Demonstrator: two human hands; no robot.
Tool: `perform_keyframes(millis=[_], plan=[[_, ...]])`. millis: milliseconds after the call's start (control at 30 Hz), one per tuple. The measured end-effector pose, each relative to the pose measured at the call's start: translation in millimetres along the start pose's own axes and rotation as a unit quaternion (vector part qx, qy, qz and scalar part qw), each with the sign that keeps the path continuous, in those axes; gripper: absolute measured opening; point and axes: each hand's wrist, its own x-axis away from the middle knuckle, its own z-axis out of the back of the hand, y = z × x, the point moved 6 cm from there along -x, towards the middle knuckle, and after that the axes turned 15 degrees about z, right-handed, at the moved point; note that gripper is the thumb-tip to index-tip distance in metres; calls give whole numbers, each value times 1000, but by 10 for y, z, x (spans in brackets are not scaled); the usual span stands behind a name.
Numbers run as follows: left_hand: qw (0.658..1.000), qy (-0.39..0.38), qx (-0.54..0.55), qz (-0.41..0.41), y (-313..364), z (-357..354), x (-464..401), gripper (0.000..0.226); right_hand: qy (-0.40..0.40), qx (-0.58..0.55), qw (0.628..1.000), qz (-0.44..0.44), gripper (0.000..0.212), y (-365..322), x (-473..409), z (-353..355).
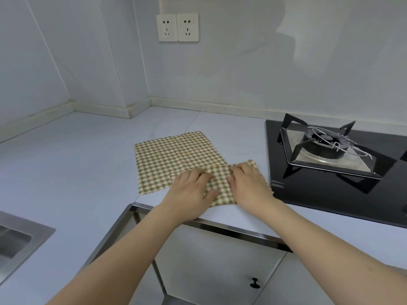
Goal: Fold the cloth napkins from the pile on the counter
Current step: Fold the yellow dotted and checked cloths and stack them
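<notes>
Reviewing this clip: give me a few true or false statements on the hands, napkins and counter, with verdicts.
1. Both hands, left and right, rest on a small checked napkin. True.
2. A larger checked napkin lies spread flat behind it. True.
3. A pot stands on the gas burner. False: the burner carries only a wire ring.
4. The napkins lie inside the sink. False: they lie on the counter; the sink is far left.
5. Two wall sockets are mounted above the counter. True.

I see woven checked cloth napkins (176,155), a smooth matt tabletop (77,164), a glossy black glass hob (319,194), and a brushed-metal sink rim (28,245).
</notes>
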Motion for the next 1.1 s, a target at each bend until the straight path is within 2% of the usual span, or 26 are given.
perform_keyframes(millis=[100, 267, 333, 400, 500, 567, 633, 733, 833, 867, 933, 1000, 1100], plan=[[999, -28, -28, 16, -34, -34, 43, 73, -38, -14, 999, -8, 57, -4, 105, -71], [994, -68, -74, 36, -18, -34, 58, 99, -82, 13, 996, -23, 66, -2, 125, -99], [992, -104, -69, 37, -27, -39, 46, 98, -91, 12, 995, -25, 76, -2, 132, -104], [990, -126, -38, 42, -103, -12, -1, 92, -102, 16, 994, -23, 94, -8, 148, -99], [992, -83, 44, 86, -342, 158, -114, 70, -112, 13, 994, -14, 119, -26, 156, -78], [990, -38, 66, 118, -474, 280, -186, 48, -110, 6, 994, -3, 123, -45, 152, -63], [992, -23, 28, 123, -488, 354, -272, 35, -111, 1, 994, 6, 124, -56, 163, -55], [984, -84, 32, 152, -466, 418, -394, 20, -60, 9, 998, 29, 114, -149, 189, 41], [965, -183, 103, 159, -436, 460, -476, 2, 81, 34, 987, 134, 67, -544, 286, 142], [963, -204, 97, 146, -415, 484, -491, 6, 114, 34, 977, 179, 53, -729, 333, 121], [967, -213, 66, 124, -383, 550, -503, 8, 123, 43, 964, 231, 42, -1048, 403, -8], [970, -203, 64, 116, -366, 609, -505, 3, 129, 65, 963, 229, 37, -1220, 423, -126], [967, -197, 101, 129, -415, 627, -469, 11, 153, 78, 970, 175, 35, -1247, 417, -149]])
